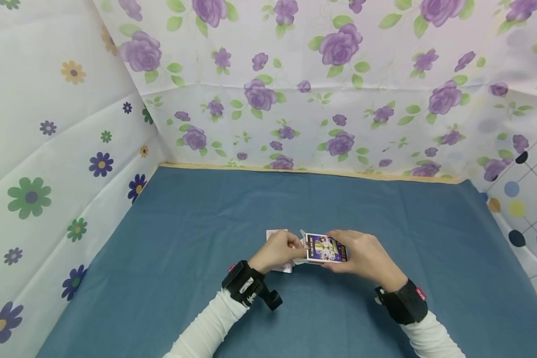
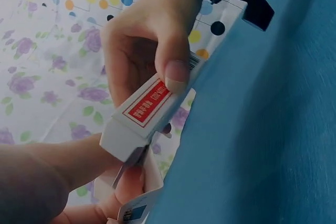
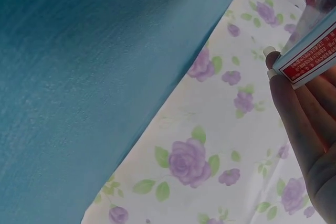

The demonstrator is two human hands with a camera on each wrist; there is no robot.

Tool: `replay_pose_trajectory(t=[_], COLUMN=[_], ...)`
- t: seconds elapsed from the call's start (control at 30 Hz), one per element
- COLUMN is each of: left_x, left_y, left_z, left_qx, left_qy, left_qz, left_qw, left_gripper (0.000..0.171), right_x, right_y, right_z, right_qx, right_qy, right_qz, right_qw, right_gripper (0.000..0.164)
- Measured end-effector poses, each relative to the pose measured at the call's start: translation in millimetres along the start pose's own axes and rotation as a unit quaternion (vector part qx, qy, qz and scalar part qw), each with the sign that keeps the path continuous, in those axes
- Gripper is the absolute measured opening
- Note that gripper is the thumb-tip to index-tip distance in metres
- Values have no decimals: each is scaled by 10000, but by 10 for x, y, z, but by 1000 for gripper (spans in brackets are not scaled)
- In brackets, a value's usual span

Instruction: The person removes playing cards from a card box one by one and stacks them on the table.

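Note:
My right hand grips a small card box with a purple and gold printed face. In the left wrist view its white narrow side bears a red label, and the right thumb presses on that side. At the box's left end, white flaps stand out. My left hand pinches at this opened end, with its thumb by a flap. Behind the left hand shows a pale rectangular piece with pinkish print, mostly hidden; whether it is held or lies on the cloth I cannot tell.
A blue cloth covers the table, with a yellowish strip along its far edge. White floral sheets hang behind and at the left; a dotted sheet hangs at the right. Each wrist wears a black camera strap.

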State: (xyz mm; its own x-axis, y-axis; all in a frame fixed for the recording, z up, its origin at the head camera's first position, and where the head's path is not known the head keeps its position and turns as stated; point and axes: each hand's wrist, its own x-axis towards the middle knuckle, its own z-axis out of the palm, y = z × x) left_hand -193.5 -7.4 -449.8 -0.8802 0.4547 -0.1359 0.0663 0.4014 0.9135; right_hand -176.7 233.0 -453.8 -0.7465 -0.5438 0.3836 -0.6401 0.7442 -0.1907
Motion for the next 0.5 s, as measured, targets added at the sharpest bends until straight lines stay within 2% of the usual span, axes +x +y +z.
replay_pose_trajectory(t=[0.27, 0.5], left_x=[13, 19], left_y=[-64, -110], left_z=[-36, -95], left_qx=[-352, -882], left_qy=[-217, -611], left_qz=[-161, -168], left_qw=[9990, 9941], left_gripper=[24, 27], right_x=[-22, -21], right_y=[14, 33], right_z=[16, 44], right_qx=[41, 70], right_qy=[-60, -83], right_qz=[38, 32], right_qw=[10000, 9999], right_gripper=[66, 66])
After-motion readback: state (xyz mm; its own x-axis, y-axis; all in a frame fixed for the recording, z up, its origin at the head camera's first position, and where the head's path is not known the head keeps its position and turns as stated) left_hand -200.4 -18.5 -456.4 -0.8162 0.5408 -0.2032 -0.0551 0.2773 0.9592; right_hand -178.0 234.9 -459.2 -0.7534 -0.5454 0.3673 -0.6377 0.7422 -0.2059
